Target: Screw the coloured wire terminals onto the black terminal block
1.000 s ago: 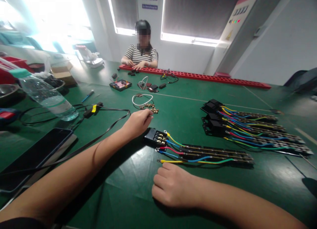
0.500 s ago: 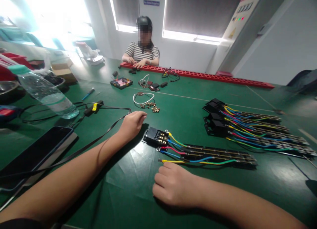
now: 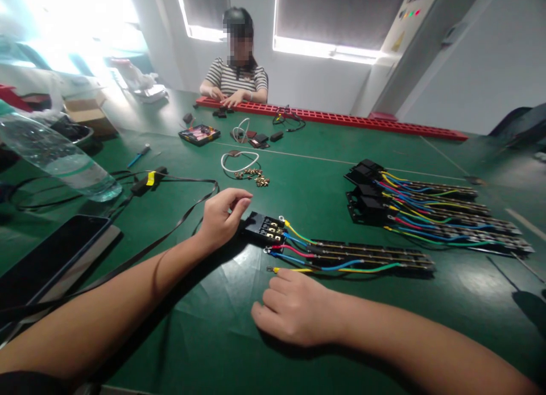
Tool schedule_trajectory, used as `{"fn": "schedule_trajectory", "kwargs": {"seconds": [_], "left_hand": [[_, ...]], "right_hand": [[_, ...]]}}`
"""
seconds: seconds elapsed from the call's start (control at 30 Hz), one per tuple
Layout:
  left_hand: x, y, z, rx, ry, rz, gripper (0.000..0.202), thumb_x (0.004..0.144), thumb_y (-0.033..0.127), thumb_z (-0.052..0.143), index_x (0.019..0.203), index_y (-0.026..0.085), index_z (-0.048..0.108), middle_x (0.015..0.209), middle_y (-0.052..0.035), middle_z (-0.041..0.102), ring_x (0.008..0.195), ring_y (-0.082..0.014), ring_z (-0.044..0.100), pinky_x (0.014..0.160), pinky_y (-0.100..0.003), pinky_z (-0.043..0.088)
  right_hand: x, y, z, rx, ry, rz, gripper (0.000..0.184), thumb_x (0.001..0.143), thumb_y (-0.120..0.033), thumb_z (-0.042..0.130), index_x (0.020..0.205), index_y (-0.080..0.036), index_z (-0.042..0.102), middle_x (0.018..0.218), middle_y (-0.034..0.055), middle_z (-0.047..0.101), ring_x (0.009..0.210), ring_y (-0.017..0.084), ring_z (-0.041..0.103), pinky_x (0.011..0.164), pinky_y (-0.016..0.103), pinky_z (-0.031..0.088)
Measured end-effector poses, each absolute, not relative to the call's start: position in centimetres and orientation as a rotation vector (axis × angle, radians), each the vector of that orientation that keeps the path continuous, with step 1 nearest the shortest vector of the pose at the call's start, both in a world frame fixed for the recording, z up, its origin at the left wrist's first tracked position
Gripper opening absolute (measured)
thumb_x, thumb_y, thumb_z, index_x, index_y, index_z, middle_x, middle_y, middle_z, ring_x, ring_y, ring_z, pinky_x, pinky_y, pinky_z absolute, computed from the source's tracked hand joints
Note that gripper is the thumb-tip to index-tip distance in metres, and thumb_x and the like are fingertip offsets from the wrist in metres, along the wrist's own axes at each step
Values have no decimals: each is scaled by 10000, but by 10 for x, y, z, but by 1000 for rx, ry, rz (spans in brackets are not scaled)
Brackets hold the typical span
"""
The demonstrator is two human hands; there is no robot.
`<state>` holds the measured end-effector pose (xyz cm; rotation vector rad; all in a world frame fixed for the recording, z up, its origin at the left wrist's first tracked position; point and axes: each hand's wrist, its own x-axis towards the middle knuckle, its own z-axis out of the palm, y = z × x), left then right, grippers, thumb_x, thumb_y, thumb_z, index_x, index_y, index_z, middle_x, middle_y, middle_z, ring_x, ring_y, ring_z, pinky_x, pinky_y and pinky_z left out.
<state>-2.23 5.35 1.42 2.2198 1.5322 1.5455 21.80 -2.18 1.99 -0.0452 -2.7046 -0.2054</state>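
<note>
My left hand point(image 3: 224, 217) is curled, thumb close to the index finger, just left of a black terminal block point(image 3: 260, 227) with brass contacts. Anything inside its fingers is hidden. My right hand point(image 3: 294, 308) lies knuckles up on the table with its fingers folded under, so whatever they may hold is out of sight. Its index knuckle is by a yellow wire point(image 3: 294, 270) ending in a ring lug. Red, blue and yellow-green wires point(image 3: 298, 250) run from beside the block to long black strips with metal rails point(image 3: 375, 257). Small brass screws point(image 3: 261, 180) lie in a pile beyond.
More wired black blocks point(image 3: 367, 204) lie at the right. On the left are a phone point(image 3: 55, 252), a water bottle point(image 3: 63, 161) and a black cable point(image 3: 179, 224). A white wire loop point(image 3: 228, 166) rests mid-table. A co-worker point(image 3: 236, 70) sits behind a red slotted rail point(image 3: 324, 118).
My left thumb has come into view beside the index finger as that hand turned slightly. My right fingers have spread a little. The whole view has shifted slightly.
</note>
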Motion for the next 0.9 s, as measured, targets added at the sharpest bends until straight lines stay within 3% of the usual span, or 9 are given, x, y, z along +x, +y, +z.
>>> {"fn": "schedule_trajectory", "kwargs": {"seconds": [0.23,0.4,0.53,0.67,0.9], "left_hand": [[-9,37,13,2437,1402,1485,217,1017,321,534,1005,183,701,830,-38,706,758,-153,630,743,-287,523],[-7,36,10,2553,1263,1418,184,1016,279,528,1031,189,687,898,-58,724,836,-173,649,804,-327,543],[-8,38,8,2624,1198,1397,174,1011,250,524,1052,189,681,905,-59,724,821,-170,640,788,-327,539],[-7,38,8,2670,1135,1382,168,1009,245,527,1042,186,681,888,-61,721,796,-171,630,762,-322,529],[-4,37,9,2654,1175,1320,202,1017,273,506,1031,190,689,877,-66,719,806,-178,635,774,-338,531]], "right_hand": [[219,-17,26,-135,-2596,-287,106,983,-173,543,1001,-151,646,699,-1,540,665,154,446,676,344,271],[226,-12,31,-423,-2425,-375,156,969,-123,527,933,-143,677,823,65,649,868,199,508,789,378,327],[230,-7,34,-707,-2339,-465,125,961,-202,608,851,-174,660,814,48,672,927,215,476,855,426,273],[231,0,33,-867,-2343,-505,209,963,-279,647,781,-178,628,807,60,657,931,226,444,852,428,231],[231,8,22,-943,-2402,-494,182,926,-291,709,792,-181,651,878,79,648,947,237,401,858,415,217]]}}
